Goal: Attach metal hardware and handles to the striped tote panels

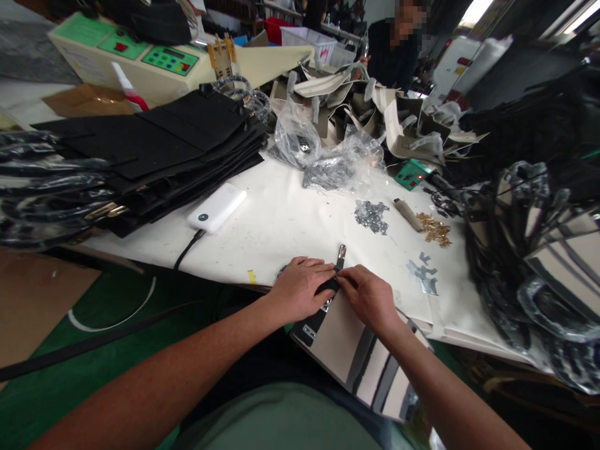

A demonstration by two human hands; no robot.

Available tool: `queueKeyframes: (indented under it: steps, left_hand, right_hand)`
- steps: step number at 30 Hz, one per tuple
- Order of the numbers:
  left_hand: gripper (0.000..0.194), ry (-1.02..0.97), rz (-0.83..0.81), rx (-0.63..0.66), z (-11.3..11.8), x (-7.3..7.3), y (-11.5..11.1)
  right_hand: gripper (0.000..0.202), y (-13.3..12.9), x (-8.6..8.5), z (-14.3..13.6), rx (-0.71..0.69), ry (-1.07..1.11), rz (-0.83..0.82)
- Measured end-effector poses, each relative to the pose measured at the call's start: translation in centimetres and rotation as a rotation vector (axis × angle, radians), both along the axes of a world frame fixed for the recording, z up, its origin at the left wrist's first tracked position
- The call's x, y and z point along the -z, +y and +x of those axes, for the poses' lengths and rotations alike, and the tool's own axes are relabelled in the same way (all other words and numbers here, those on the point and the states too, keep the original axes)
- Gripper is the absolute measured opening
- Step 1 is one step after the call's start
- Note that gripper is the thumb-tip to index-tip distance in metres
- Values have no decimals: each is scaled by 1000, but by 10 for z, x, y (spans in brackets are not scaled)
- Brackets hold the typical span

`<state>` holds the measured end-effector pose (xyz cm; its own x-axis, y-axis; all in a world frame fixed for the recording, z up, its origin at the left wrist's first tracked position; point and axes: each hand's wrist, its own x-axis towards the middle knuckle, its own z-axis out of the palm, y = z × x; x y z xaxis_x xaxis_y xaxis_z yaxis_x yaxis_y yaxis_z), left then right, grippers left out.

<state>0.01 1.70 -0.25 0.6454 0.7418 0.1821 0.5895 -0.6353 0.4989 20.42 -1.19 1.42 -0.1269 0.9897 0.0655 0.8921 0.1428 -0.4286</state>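
A beige bag panel (335,340) with black bands lies over the table's front edge and my lap. Across its upper end runs a black strap (329,285) with a shiny metal clasp (342,252) at its tip. My left hand (302,290) is closed over the strap, fingers on top and thumb below. Close against it, my right hand (370,297) pinches at the strap's edge; whatever is between those fingertips is hidden. A second metal fitting (309,331) shows on the black band near the panel's left corner.
Black bag pieces (164,137) are stacked at left, beside a white power bank (218,208). Silver metal bits (371,216), a taped-handled tool (409,214) and gold fasteners (434,230) lie ahead. Beige bags (394,125) pile up behind; wrapped handles (529,300) crowd the right. A person (394,50) is beyond.
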Motion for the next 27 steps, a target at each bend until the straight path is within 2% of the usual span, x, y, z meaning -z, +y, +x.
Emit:
queueKeyframes:
  steps: [4,9,12,16,19,23,27]
  left_hand:
    - [29,5,51,-40,7,-1,2]
    - [24,13,96,-61,14,-3,5]
    - [20,4,106,-66,16,-4,7]
    - [18,-66,106,-84,17,0,12]
    - [21,-157,99,-38,18,6,19]
    - [17,-200,71,-22,19,7,25]
    - [17,-202,34,-41,20,3,28]
  right_hand:
    - [18,-3,2,1,-22,5,21]
    - [20,-9,17,11,-60,200,74]
    - [19,-13,22,11,-64,233,143]
    - [18,-16,18,8,-106,151,253]
    - [17,-13,17,5,-119,67,329]
    - [14,-10,16,5,-148,42,357]
    - [10,7,14,32,-219,105,318]
